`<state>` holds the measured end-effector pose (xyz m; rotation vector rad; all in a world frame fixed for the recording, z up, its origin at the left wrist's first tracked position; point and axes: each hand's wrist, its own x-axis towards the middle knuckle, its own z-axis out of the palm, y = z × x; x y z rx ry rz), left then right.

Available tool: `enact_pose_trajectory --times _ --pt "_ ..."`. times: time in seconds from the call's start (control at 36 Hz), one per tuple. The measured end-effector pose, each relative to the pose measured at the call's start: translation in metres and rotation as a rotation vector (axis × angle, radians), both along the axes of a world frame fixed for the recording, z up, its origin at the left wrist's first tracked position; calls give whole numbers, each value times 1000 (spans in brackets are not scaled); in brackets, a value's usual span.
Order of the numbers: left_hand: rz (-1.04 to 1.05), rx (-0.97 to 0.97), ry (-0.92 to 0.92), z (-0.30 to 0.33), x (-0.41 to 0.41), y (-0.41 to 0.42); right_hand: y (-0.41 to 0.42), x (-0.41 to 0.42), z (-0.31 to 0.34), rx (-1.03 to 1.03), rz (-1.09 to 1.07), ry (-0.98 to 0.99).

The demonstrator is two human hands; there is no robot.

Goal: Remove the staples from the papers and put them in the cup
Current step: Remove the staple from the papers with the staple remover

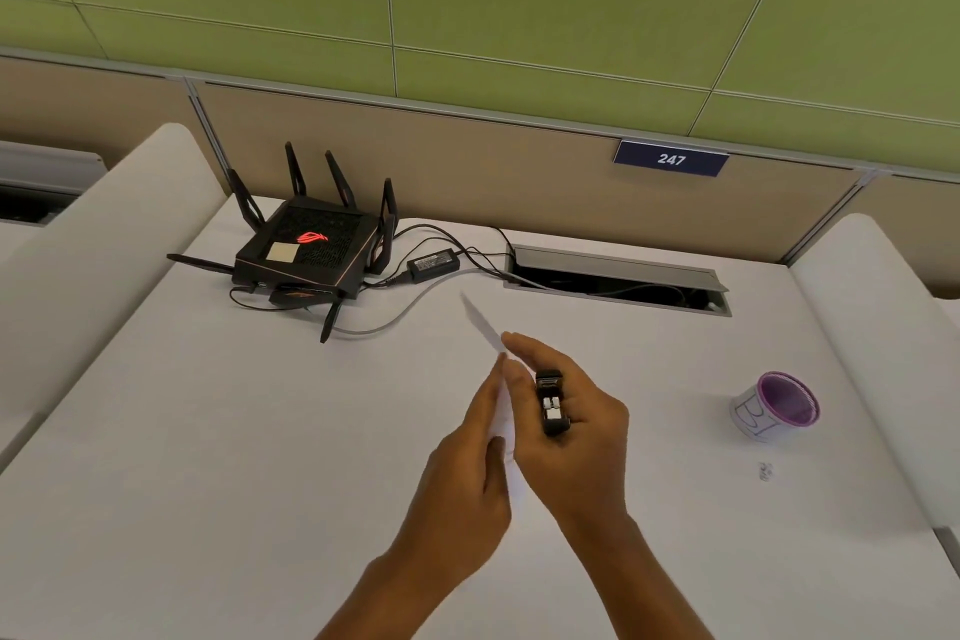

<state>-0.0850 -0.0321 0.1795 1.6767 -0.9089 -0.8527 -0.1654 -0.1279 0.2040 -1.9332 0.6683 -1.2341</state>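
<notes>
A: In the head view, what do the hands do?

B: They are together above the table [208, 431]. The left hand [462, 489] pinches the papers [485, 327], which stand almost edge-on between both hands. The right hand [576, 437] grips a small black staple remover [551, 403] and its fingertips also touch the papers.

A: And the cup?

B: The cup [779, 405], purple inside, stands well apart to the right. Near it, on the table, lies something small [763, 470], maybe staples; I cannot tell.

A: How will the papers handle?

B: I think light and floppy, easy to tear. It is better to hold them close to the stapled corner, so the sheet stays tight. The staple itself I cannot see; it will be tiny, slippery and a little sharp.
</notes>
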Motion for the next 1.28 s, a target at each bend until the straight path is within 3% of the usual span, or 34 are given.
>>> enact_pose_trajectory --times 0.11,0.28,0.44,0.64,0.75,0.89,1.08,1.28 --pt "27 18 8 4 13 2 -5 -12 5 485 2 -44" --pt "84 -6 148 0 35 9 -47 -38 -44 797 -226 131" --pt "123 -17 355 -9 56 8 -67 -63 -63 1159 -38 213" --pt "158 -42 478 -18 78 -5 -74 -57 -85 1269 -1 300" --pt "152 -57 522 -24 86 -15 -79 -49 -100 1375 120 263" --pt "162 -27 522 -41 101 -31 -91 -40 -115 1370 119 177" --pt "176 126 317 -92 129 -72 -118 -21 -132 1185 -46 221" --pt "170 274 201 -144 153 -127 -148 15 -169 1136 -196 282"
